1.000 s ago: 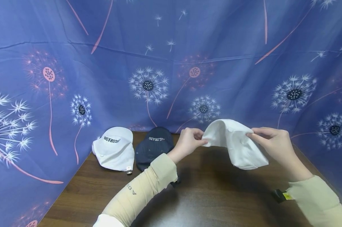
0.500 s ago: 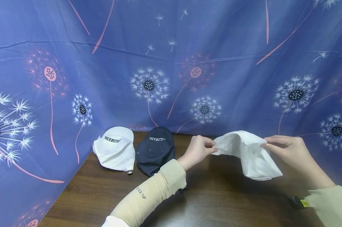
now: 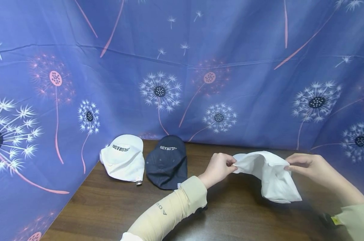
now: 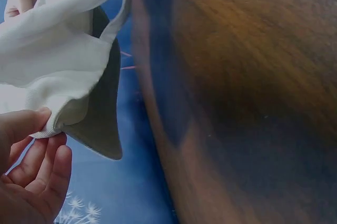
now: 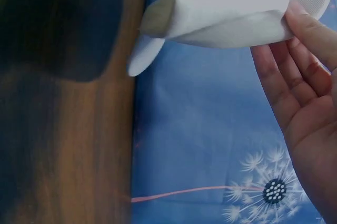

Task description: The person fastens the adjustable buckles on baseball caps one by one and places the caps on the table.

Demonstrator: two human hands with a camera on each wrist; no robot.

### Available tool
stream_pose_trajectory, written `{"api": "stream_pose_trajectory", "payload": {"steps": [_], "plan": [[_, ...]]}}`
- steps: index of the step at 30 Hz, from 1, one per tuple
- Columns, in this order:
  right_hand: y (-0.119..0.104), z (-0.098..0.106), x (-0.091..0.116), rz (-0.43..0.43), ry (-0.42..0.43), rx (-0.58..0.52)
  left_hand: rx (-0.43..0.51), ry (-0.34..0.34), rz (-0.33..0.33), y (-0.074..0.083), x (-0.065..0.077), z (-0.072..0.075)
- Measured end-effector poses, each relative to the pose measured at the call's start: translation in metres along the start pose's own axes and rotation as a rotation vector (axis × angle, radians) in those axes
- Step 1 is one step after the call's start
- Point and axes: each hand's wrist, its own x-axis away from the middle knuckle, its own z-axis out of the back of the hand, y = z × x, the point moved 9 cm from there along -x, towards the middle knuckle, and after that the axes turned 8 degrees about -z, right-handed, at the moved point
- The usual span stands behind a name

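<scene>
Between both hands hangs a white cap (image 3: pixel 275 177), its crown sagging toward the table. My left hand (image 3: pixel 219 169) pinches the cap's left edge, thumb on top and fingers beneath. In the left wrist view that hand (image 4: pixel 37 166) grips the rim by the brim (image 4: pixel 102 118), with a back strap and buckle at the top. My right hand (image 3: pixel 308 165) pinches the opposite side of the fabric. The right wrist view shows the right hand's (image 5: pixel 300 76) thumb pressing the cloth (image 5: pixel 231 8) against the fingers.
Left on the wooden table (image 3: pixel 109 207) lies another white cap (image 3: pixel 123 160) lettered COLORADO. Beside it is a dark navy cap (image 3: pixel 167 164) with the same lettering, close to my left sleeve (image 3: pixel 170 211). A blue dandelion-print cloth (image 3: pixel 182 50) hangs behind and at the sides.
Both hands have lowered the held white cap toward the table and shifted it to the right. The two caps on the left stay where they lie.
</scene>
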Motion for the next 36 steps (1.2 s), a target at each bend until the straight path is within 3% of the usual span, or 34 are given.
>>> {"api": "stream_pose_trajectory", "payload": {"steps": [5, 11, 17, 27, 36], "plan": [[0.016, -0.01, 0.002, -0.074, -0.076, 0.013, -0.011, -0.017, 0.014, -0.003, 0.001, -0.01], [0.03, -0.025, 0.007, -0.133, -0.172, -0.101, -0.022, -0.018, 0.014, -0.007, 0.0, -0.021], [0.041, -0.03, 0.01, -0.122, -0.172, -0.153, 0.003, -0.034, 0.022, -0.011, -0.003, -0.032], [0.047, -0.034, 0.013, -0.087, -0.209, -0.101, -0.126, -0.145, 0.035, -0.014, -0.006, -0.056], [0.068, -0.033, 0.009, -0.177, -0.196, -0.047, -0.199, -0.118, 0.102, -0.016, -0.013, -0.065]]}}
